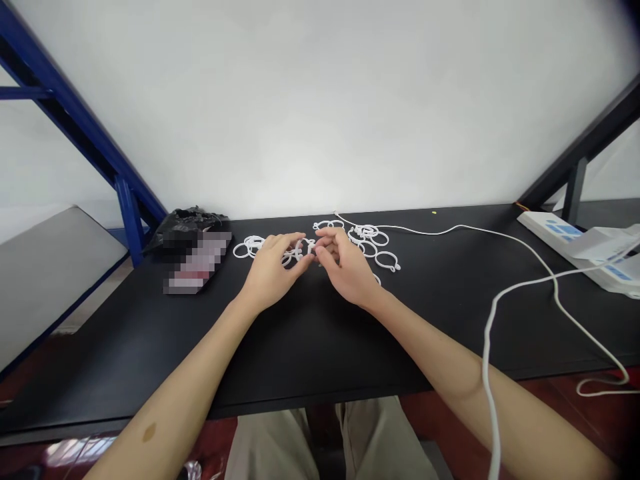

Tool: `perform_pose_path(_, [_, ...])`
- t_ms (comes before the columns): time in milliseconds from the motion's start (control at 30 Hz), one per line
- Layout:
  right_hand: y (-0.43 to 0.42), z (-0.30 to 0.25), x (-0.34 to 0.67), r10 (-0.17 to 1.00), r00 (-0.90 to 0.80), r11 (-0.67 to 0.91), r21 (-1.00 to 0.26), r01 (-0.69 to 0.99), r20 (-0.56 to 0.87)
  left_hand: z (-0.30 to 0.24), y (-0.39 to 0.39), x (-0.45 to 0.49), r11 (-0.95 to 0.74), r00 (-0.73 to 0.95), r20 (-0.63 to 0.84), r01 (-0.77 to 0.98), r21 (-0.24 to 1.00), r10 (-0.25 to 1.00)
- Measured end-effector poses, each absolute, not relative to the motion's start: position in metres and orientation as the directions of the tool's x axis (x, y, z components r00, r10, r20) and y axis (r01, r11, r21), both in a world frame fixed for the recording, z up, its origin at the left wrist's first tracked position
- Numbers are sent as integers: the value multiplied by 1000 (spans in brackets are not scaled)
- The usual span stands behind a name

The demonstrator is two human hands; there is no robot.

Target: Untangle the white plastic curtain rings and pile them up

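Black table point(300, 333), white wall point(320, 100), plastic rings point(387, 260)

Black bag point(193, 221), white cable point(530, 280), power strip point(550, 230)

A plain workroom bench set inside industrial racking

The place read as a small workshop or assembly station rather than a home: a matte black table point(300, 347) stood flush against a bare white wall point(320, 100), hemmed in by a blue steel rack frame point(75, 113) at the upper left of the frame and a black metal strut point(590, 140) at the upper right. A white power strip point(555, 230) lay at the right edge with a white cable point(450, 231) trailing across the top. A grey board point(45, 280) sat at the left, a black plastic bag point(187, 223) lay beside it, loose white plastic rings point(370, 240) were scattered at the centre, and a reddish floor point(600, 413) showed below
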State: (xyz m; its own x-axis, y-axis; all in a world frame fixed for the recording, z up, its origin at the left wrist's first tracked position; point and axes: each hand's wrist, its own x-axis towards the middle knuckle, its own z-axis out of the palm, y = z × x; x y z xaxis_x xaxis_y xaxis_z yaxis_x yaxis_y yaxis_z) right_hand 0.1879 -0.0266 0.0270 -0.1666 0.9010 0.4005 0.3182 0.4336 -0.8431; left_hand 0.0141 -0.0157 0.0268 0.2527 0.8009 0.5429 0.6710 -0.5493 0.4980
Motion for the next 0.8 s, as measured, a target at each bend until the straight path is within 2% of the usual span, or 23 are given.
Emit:
perform_pose_path(100, [-27, 30, 189, 880, -209, 476, -795, 376, 427, 25, -17, 15, -605, 364, 525, 680, 414, 769])
perform_pose_path(200, [-27, 31, 189, 855, -231, 518, -745, 421, 465, 24, -18, 15, -611, 405, 490, 687, 393, 772])
perform_pose_path(567, [-25, 31, 190, 874, -189, 485, -804, 344, 447, 26, -18, 17, -643, 424, 522, 674, 363, 740])
perform_pose_path(633, [-23, 33, 193, 875, -164, 481, -776, 408, 456, 25, -17, 16, -625, 391, 553, 706, 333, 736])
perform_pose_path(700, [-20, 36, 200, 879, -85, 433, -711, 554, 469, 23, -14, 13, -555, 323, 573, 779, 292, 754])
perform_pose_path(800, [-12, 37, 213, 878, 44, 242, -521, 818, 477, 20, -9, 6, -384, 206, 545, 893, 234, 812])
